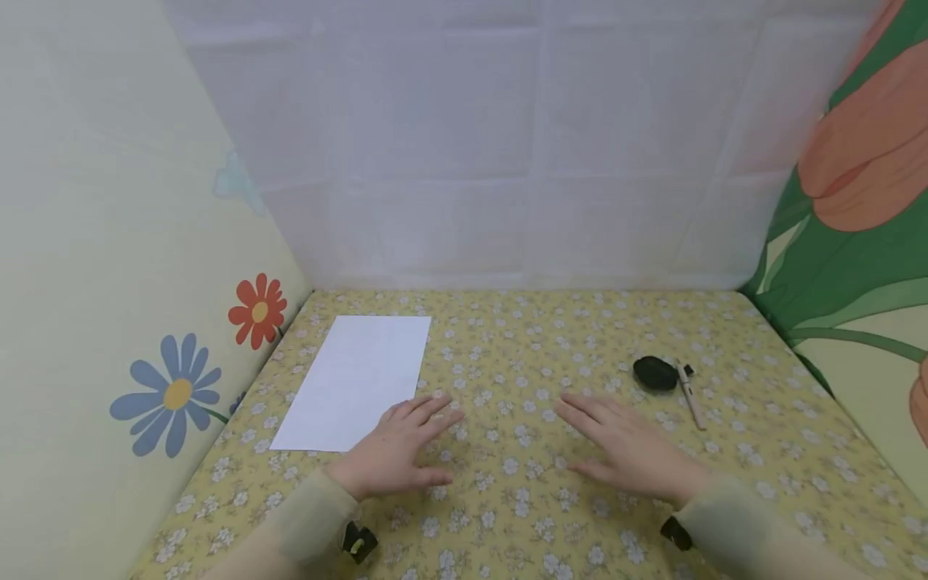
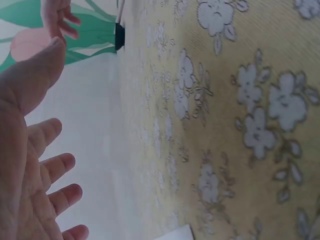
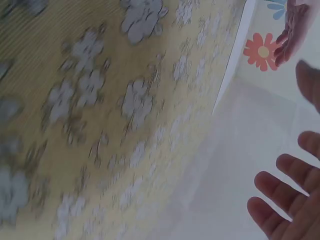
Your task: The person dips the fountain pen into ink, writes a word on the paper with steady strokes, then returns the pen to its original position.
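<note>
My left hand (image 1: 399, 453) hovers over the table with fingers spread and holds nothing. In the head view it overlaps the lower right corner of a white sheet of paper (image 1: 362, 379). Opposite it, my right hand (image 1: 629, 448) is also in the air, its fingers extended toward the left hand and nothing in them. Beyond the right hand lie a rounded black object (image 1: 656, 374) and a slim pale pen (image 1: 691, 396) side by side. In the left wrist view the left fingers (image 2: 62, 167) are apart; the right wrist view shows the right fingers (image 3: 282, 182) likewise apart.
A yellow cloth with white flowers (image 1: 522, 499) covers the table. Behind it hangs a creased white sheet (image 1: 464, 161). Flower-printed panels stand at the left (image 1: 109, 266) and the right (image 1: 855, 266). A small black piece (image 1: 689, 370) lies by the pen's top end.
</note>
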A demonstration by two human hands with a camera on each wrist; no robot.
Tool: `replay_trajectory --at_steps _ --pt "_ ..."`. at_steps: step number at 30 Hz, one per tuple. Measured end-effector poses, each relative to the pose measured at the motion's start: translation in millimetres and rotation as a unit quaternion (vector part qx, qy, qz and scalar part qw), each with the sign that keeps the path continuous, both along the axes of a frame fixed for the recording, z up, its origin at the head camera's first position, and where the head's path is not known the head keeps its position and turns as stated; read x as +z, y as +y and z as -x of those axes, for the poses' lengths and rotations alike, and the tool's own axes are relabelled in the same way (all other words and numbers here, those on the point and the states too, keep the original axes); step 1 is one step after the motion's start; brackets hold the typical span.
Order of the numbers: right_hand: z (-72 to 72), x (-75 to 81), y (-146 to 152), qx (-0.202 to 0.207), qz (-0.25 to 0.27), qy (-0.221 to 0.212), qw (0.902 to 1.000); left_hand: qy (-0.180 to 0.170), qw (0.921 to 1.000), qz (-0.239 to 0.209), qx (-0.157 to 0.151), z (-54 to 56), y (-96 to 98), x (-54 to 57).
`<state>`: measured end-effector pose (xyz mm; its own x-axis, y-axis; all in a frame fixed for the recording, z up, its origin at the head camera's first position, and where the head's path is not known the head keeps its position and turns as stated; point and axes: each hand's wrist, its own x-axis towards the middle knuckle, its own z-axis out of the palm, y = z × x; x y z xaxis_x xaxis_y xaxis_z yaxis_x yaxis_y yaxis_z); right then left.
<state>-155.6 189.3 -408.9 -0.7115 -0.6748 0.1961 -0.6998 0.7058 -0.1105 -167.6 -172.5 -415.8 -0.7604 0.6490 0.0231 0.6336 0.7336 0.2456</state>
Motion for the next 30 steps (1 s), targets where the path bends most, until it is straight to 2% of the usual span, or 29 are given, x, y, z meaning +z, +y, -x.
replay_trajectory --at_steps 3,6,10,13,19,24,27,30 --pt "4.2 -2.3 -13 -0.017 0.027 -0.023 0.9992 -0.025 0.9980 -0.036 0.046 0.7 -3.4 -4.2" --pt "9.3 -5.1 -28 -0.029 0.050 -0.051 0.9970 -0.033 0.9925 -0.062 0.100 2.5 -7.7 -10.3" --pt "16.0 -9.5 -47 -0.038 0.072 -0.104 0.9912 -0.034 0.9823 -0.070 0.170 5.2 -14.4 -17.9" --pt "20.3 -13.8 -60 -0.044 0.088 -0.146 0.9843 -0.045 0.9725 -0.088 0.211 6.3 -20.4 -21.7" --pt "26.1 -22.0 -79 -0.047 0.117 -0.178 0.9759 -0.061 0.9522 -0.137 0.266 7.7 -36.8 -24.4" --pt "28.2 -23.4 -90 -0.062 0.127 -0.206 0.9684 -0.073 0.9368 -0.148 0.308 12.7 -50.4 -26.1" --pt "29.5 -23.5 -96 -0.066 0.138 -0.229 0.9614 -0.087 0.9273 -0.145 0.334 16.6 -56.8 -26.7" --pt "30.6 -23.6 -103 -0.072 0.162 -0.271 0.9460 -0.097 0.9178 -0.136 0.360 19.8 -63.7 -27.1"
